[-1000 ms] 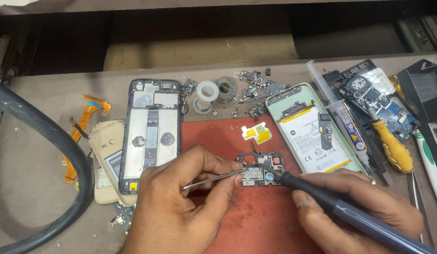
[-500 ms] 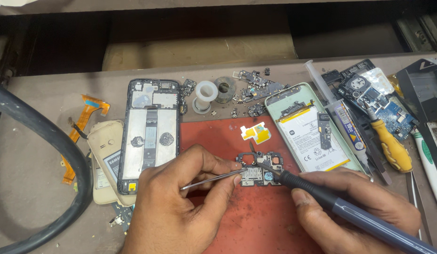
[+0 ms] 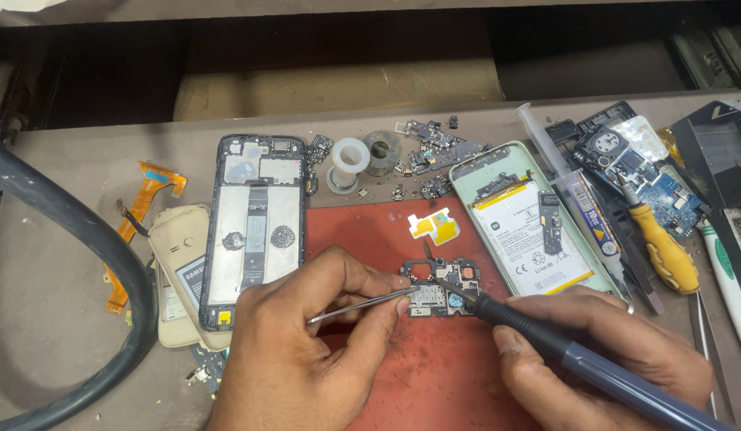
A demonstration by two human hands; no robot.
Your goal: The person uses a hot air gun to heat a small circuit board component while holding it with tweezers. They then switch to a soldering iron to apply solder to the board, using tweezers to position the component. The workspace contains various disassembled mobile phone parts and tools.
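a thick black cable [image 3: 83, 239] is being seen curving across the far left of the bench, beside orange flex ribbons [image 3: 143, 199]. next to them, a stripped black phone frame [image 3: 257, 231] is lying over a beige phone back [image 3: 177, 271].

compared with the 2 earlier frames, almost nothing is being changed: the left hand [image 3: 307, 359], the right hand [image 3: 602, 351] and the small circuit board [image 3: 441, 287] are being kept in the same places, so fine, stationary work at 1 spot on the board is judged to be in progress.

the left hand is being held palm down, thumb and forefinger pinched on thin metal tweezers [image 3: 358, 306], whose tips are being pressed onto the left edge of the board. the board is lying flat on the red mat [image 3: 434, 375], near its centre.

the right hand is being held closed in a pen grip around a soldering iron [image 3: 562, 347], its tip touching the top of the board.

further right, a pale green phone with its battery exposed [image 3: 530, 223] and a yellow-handled screwdriver [image 3: 662, 247] are lying untouched.
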